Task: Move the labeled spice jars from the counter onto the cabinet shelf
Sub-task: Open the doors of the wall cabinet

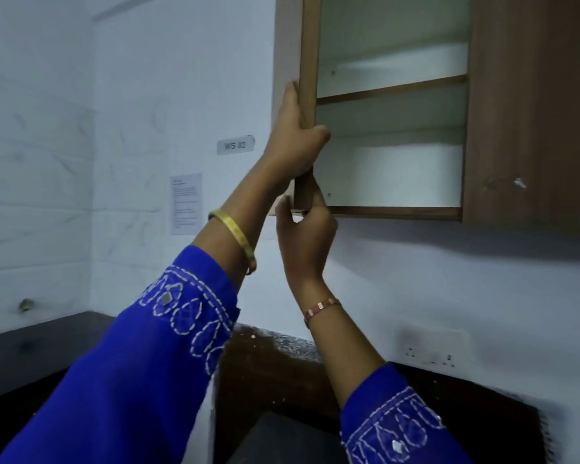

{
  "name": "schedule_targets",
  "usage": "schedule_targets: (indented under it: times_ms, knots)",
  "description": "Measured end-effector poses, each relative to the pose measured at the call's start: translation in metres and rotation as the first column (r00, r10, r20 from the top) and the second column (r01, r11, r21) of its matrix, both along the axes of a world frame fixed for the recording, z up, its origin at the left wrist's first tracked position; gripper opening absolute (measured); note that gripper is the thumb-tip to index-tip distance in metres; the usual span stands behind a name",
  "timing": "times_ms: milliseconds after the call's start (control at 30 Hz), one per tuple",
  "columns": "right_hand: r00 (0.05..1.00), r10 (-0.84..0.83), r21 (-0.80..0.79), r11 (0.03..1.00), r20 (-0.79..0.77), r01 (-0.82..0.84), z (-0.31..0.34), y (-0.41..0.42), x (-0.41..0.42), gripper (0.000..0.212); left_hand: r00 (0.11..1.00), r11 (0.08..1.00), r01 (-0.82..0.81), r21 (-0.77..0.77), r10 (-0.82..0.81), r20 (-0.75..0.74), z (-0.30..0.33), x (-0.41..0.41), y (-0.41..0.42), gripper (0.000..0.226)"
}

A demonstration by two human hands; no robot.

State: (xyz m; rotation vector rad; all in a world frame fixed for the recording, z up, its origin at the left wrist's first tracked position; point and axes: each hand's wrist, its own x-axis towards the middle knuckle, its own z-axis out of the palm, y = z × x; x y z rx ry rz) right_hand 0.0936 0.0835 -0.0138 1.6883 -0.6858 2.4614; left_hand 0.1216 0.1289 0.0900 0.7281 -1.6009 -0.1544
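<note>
Brown wood door: the cabinet door (307, 95) is swung open, and we see it edge-on, on the left of the cabinet.
Left hand: the left hand (295, 142) is wrapped around the door edge, thumb on the inner side, holding it tight.
Right hand: the right hand (303, 226) pinches the bottom corner of the same door, just below the left hand.
Shelves: 2 white shelves show inside. The lower shelf (389, 152) and the upper shelf (392, 85) look bare.
Spice jars: none can be seen here. They are likely down on the dark counter (282, 370), out of view.
Do it well: I think the door should go all the way open and stay there by itself. Then both hands can let go and reach down for a jar.
Watch out: a door that swings back could bump a hand or a jar.
</note>
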Motion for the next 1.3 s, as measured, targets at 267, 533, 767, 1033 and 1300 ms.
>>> schedule_targets:
  times_ms: [267,533,767,1033,1300]
  knots:
    - [0.964,-0.232,-0.103,0.970,-0.129,0.220,0.003,0.001,0.083,0.050,0.997,0.999,-0.032,-0.039,0.029,-0.074,-0.006,0.092,0.015,0.051]
    - [0.919,-0.348,-0.135,0.935,-0.186,0.327,0.003,-0.018,0.177,0.049,0.988,0.999,-0.041,-0.009,0.040,-0.149,-0.012,0.196,0.005,0.040]
    - [0.853,-0.443,-0.145,0.896,-0.275,0.419,0.001,-0.050,0.247,0.067,0.981,1.000,0.005,0.009,-0.003,-0.195,-0.016,0.276,-0.023,0.035]
    - [0.815,-0.527,-0.190,0.849,-0.242,0.493,-0.002,-0.065,0.262,0.066,0.983,0.999,0.048,-0.018,-0.050,-0.174,-0.021,0.296,-0.040,0.036]
    - [0.783,-0.509,-0.199,0.860,-0.357,0.469,-0.005,-0.056,0.235,0.059,0.987,0.981,-0.153,-0.115,0.148,-0.056,-0.024,0.273,-0.029,0.047]
